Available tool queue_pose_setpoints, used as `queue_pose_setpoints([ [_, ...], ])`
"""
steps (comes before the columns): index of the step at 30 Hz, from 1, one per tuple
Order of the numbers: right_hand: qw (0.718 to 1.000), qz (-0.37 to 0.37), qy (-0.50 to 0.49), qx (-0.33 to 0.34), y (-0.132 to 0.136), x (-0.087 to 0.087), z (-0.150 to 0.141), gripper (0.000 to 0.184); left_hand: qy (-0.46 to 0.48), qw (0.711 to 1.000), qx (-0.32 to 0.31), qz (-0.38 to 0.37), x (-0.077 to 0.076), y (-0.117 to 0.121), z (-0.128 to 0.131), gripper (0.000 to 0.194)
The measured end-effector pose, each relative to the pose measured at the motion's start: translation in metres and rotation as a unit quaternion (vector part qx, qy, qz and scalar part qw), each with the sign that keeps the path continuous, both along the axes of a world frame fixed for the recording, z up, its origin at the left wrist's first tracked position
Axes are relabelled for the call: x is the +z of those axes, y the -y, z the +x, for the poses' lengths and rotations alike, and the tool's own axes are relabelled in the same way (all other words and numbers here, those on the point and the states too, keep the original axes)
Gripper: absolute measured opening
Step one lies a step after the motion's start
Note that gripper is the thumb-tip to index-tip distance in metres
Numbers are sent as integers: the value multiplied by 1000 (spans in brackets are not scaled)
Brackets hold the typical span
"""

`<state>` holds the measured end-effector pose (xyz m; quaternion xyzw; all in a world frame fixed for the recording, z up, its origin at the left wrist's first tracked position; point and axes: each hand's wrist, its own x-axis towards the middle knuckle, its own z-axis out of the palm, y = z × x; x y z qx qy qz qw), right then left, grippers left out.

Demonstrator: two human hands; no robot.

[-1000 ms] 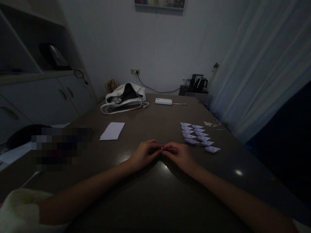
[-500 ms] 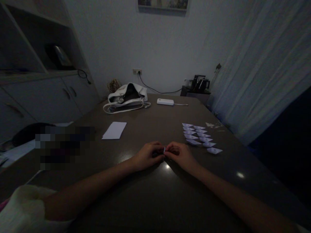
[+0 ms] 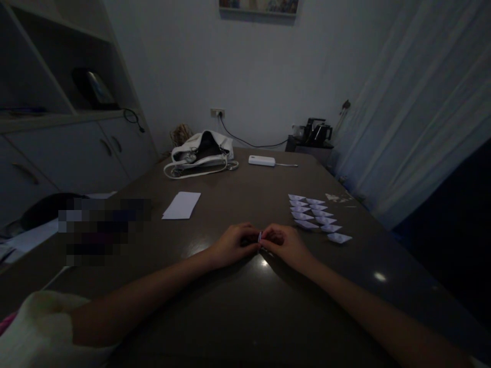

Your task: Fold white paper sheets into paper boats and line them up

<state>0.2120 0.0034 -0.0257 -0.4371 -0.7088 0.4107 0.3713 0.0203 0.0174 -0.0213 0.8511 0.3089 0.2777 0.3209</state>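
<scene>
My left hand [image 3: 235, 246] and my right hand [image 3: 287, 246] meet just above the table, fingertips almost touching. Between them they pinch a small folded piece of paper [image 3: 260, 237]; only a narrow white edge of it shows, and the fingers hide the rest. Both hands are closed on it. To the right of my right hand, several folded paper boats [image 3: 323, 221] stand in two slanting rows. Beyond my left hand lies a small stack of white paper sheets [image 3: 181, 205], slightly fanned at one corner.
A white handbag [image 3: 203, 153] sits at the far left of the brown table [image 3: 245, 312]. Near the back edge lies a white power bank [image 3: 262, 160] with a short cable. Paper scraps [image 3: 337, 197] are at the right edge. A kettle [image 3: 321, 134] stands beyond the table.
The hands stay in nearly the same place, still pinching the paper; slightly more of its white edge shows between the fingertips. The whole view has shifted very slightly.
</scene>
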Motion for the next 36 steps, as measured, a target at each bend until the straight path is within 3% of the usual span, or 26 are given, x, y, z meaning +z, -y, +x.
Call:
queue_pose_setpoints([
  [13,1000,14,16,-6,-1,1,0,8,11,1000,15,-3,-1,0,1,20],
  [24,999,28,43,-16,1,2,0,7,47,996,21,-69,-1,2,2,23],
  [36,998,35,41,-15,3,5,0,7,72,993,15,-93,-1,1,1,18],
])
